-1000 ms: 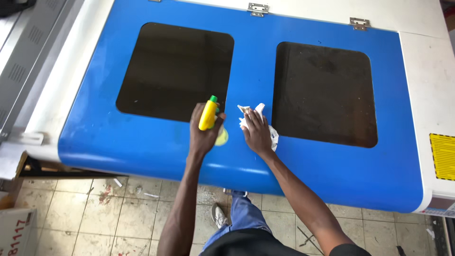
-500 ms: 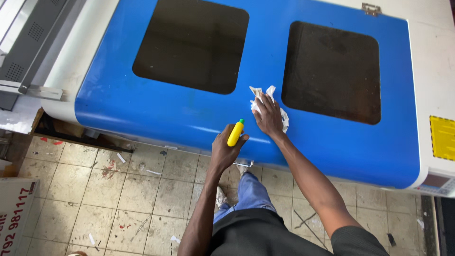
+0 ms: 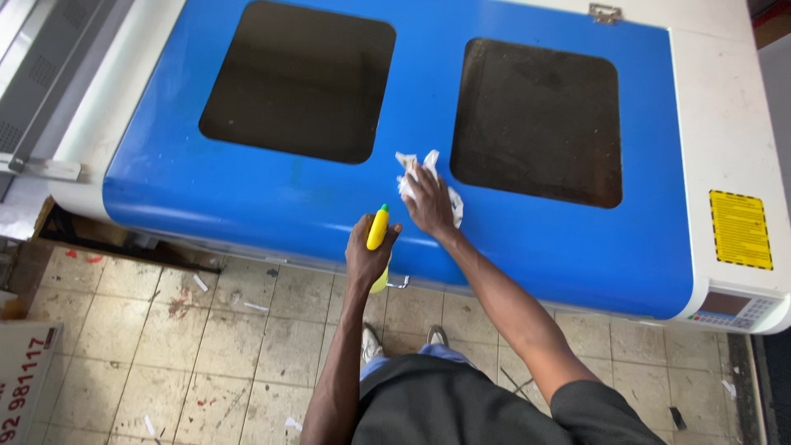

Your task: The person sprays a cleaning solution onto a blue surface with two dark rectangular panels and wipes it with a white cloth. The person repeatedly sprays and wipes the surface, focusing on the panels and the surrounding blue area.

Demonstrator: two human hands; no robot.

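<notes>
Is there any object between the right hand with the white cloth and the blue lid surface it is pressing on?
Nothing visible. The right hand presses the white cloth flat on the blue lid, between the two dark windows. The left hand holds the yellow spray bottle at the lid's front edge, beside the cloth.

Bare blue lid [image 3: 247, 189] all around, only the crumpled cloth [image 3: 428, 177] atop.

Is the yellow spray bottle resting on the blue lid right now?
No: the left hand holds the yellow spray bottle at the blue lid's front edge, not set down.
</notes>
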